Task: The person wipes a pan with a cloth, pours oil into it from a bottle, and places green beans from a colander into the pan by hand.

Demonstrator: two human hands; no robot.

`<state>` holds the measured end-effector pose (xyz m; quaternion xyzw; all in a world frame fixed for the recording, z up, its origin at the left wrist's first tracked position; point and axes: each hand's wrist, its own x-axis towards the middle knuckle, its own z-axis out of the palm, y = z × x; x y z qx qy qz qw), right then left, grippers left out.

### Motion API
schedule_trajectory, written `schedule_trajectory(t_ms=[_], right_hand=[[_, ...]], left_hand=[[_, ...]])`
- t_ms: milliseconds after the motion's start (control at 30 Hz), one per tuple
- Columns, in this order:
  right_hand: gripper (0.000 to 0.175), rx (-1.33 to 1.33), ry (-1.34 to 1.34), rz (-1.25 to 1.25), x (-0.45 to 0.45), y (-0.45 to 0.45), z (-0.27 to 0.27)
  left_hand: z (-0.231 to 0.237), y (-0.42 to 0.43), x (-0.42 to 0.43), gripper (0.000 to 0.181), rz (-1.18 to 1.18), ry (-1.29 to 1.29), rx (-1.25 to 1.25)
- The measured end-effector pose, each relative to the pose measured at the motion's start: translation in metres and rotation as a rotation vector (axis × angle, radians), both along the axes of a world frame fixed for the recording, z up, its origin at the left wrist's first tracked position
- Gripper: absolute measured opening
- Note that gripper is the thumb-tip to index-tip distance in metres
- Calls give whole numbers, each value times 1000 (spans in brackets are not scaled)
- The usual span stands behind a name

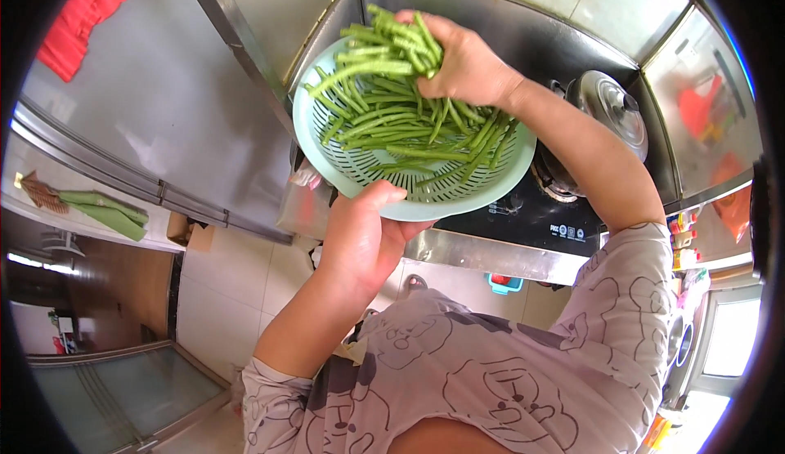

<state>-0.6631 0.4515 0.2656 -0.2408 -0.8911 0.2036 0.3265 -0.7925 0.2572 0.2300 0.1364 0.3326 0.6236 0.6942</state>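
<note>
My left hand [365, 233] grips the near rim of a pale green plastic colander [429, 210], thumb over the edge and fingers beneath. Cut green beans [398, 123] lie in a loose heap inside, and the slotted floor shows along the near side. Above the colander's far side, my right hand [463, 65] is closed around a bunch of green beans [392, 43]. Some pieces stick out past its fingers to the left. The colander tilts a little towards me, over the left part of the black gas stove [533, 227].
A lidded metal pot [607, 111] stands on the stove's right burner, close to my right forearm. Steel panels [503, 31] line the back of the stove. A large grey refrigerator [202, 92] rises at the left. On the floor sits a blue basket [505, 283].
</note>
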Motion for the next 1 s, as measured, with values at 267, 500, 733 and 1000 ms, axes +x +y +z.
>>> schedule_trajectory(t_ms=[267,500,733,1000], right_hand=[[66,-87,182,30,20,39,80],[61,37,23,-165,19,95,85],[80,-12,-165,-178,22,162,16],[89,-64,-568,-160,5,163,-73]], left_hand=[[12,22,16,47,-49,-50,-16],[12,0,7,50,-4,0,-104],[37,-43,22,55,126,33,-215],[37,-124,8,44,59,1083,-49]])
